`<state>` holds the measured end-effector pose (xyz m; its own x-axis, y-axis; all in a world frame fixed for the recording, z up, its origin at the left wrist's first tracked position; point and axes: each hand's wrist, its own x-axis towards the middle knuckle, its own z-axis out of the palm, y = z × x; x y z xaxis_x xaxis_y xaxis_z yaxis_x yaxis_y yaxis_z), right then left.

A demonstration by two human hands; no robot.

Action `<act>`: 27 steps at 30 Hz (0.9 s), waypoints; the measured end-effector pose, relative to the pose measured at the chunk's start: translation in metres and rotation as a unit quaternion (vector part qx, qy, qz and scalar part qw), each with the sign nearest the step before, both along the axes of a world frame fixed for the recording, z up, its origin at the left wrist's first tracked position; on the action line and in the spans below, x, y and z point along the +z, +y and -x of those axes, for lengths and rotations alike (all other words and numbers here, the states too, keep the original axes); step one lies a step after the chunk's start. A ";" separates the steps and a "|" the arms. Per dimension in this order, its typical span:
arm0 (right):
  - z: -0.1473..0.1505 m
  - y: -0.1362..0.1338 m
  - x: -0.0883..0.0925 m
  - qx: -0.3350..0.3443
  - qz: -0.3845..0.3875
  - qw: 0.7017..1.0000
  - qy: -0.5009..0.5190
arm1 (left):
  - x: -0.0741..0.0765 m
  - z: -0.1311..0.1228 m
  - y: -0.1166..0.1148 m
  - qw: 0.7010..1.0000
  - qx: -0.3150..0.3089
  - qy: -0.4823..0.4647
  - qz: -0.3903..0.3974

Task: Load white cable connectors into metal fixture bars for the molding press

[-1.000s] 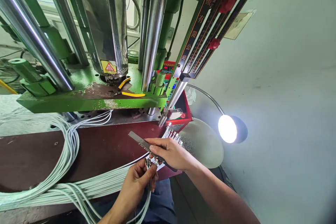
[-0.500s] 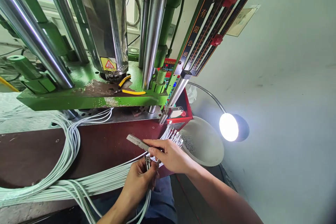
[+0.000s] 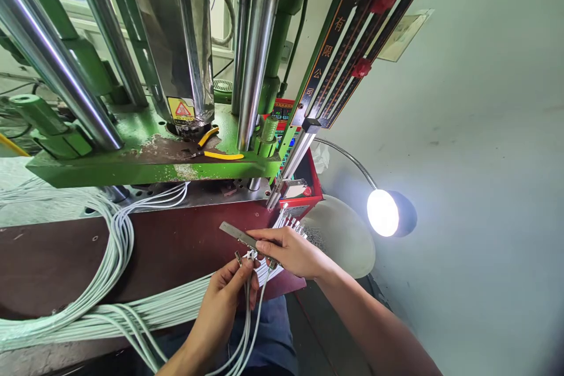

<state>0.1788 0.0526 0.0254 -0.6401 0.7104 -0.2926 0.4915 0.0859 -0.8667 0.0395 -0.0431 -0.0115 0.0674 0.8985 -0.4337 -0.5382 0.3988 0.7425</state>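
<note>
My right hand [image 3: 293, 252] is closed on a flat metal strip [image 3: 234, 232], thumb on top, with the strip's free end pointing up and left. Small metal connectors sit along the strip's lower edge, and one white cable hangs down from it below my fingers. My left hand [image 3: 222, 296] pinches a few white cables [image 3: 247, 311] just under their metal connector ends [image 3: 251, 254]. These ends are close beneath the strip; whether one touches it I cannot tell. Behind my right hand, a bundle of cable ends [image 3: 291, 222] with metal tips fans out on the brown table [image 3: 176, 241].
A green press [image 3: 101, 170] with steel columns stands over the table, yellow-handled pliers [image 3: 224, 155] on its plate. Coiled white cables [image 3: 118, 247] lie left. A pale basin [image 3: 352, 247] holding small metal pieces and a lit lamp [image 3: 383, 213] are to the right.
My left hand has moved slightly left and down from the strip, its connector ends now showing. The strip has shifted a little right, and a cable now hangs from it separately.
</note>
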 end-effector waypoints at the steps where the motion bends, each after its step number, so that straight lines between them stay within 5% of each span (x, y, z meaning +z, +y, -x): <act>1: 0.000 0.000 0.000 -0.004 -0.002 1.000 -0.002 | -0.001 -0.001 -0.001 1.000 -0.003 0.014 -0.001; 17: 0.006 -0.008 0.007 0.021 -0.041 0.999 -0.014 | 0.000 -0.006 0.001 0.996 0.015 0.091 0.010; 27: -0.007 0.000 -0.001 0.018 -0.009 1.000 -0.005 | 0.004 0.005 -0.005 0.998 0.043 -0.008 0.046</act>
<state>0.1853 0.0528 0.0248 -0.6620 0.6925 -0.2867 0.4965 0.1186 -0.8599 0.0349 -0.0478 -0.0079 -0.0008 0.8579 -0.5138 -0.5847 0.4164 0.6962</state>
